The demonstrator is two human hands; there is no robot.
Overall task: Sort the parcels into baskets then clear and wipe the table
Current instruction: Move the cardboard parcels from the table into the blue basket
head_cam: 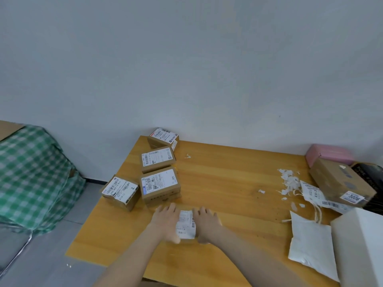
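A small cardboard parcel (186, 224) with a white label lies near the front of the wooden table (228, 183). My left hand (165, 221) and my right hand (206, 223) hold it from either side. Several more labelled cardboard parcels stand along the table's left side: one at the back corner (163, 138), one below it (157, 159), a third (159, 185) just beyond my hands, and one (120, 191) overhanging the left edge. Torn white paper scraps (290, 180) lie on the right.
At the right edge are a pink box (327, 154), a brown box (339, 181) labelled 3006, a black box (371, 172), a white drawstring bag (308, 243) and a white box (360, 245). A green checked cloth bundle (31, 175) sits left of the table.
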